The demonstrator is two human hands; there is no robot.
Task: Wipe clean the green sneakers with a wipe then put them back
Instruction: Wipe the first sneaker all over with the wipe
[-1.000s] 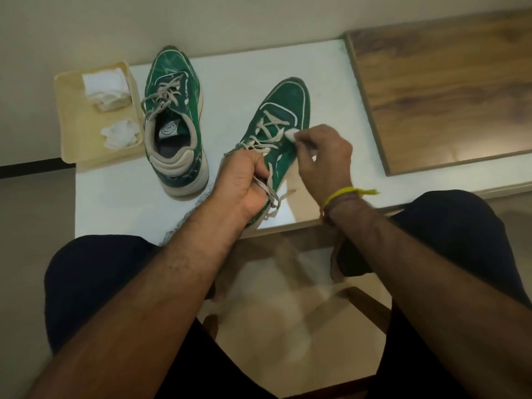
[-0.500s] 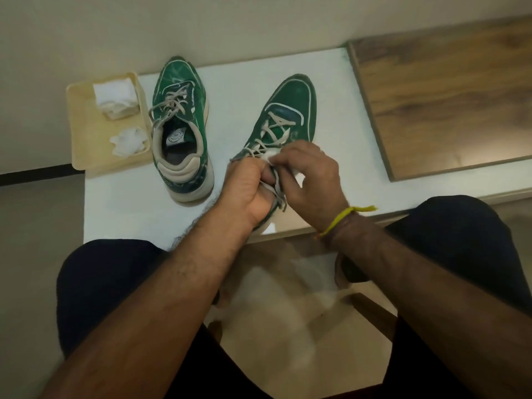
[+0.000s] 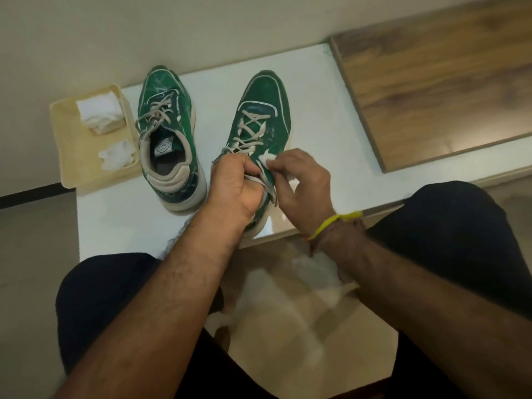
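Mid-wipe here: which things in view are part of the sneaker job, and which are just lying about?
In the job:
right sneaker, held by left hand
wipe, pinched by right hand
left sneaker
tray with spare wipes

Lying about:
wooden board

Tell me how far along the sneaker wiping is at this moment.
Mid-job. The left hand grips the right-side sneaker at its collar while the right hand presses a wipe to its side. The other sneaker stands alone on the table beside the tray; whether it was wiped can't be told. Finishing and putting back remain.
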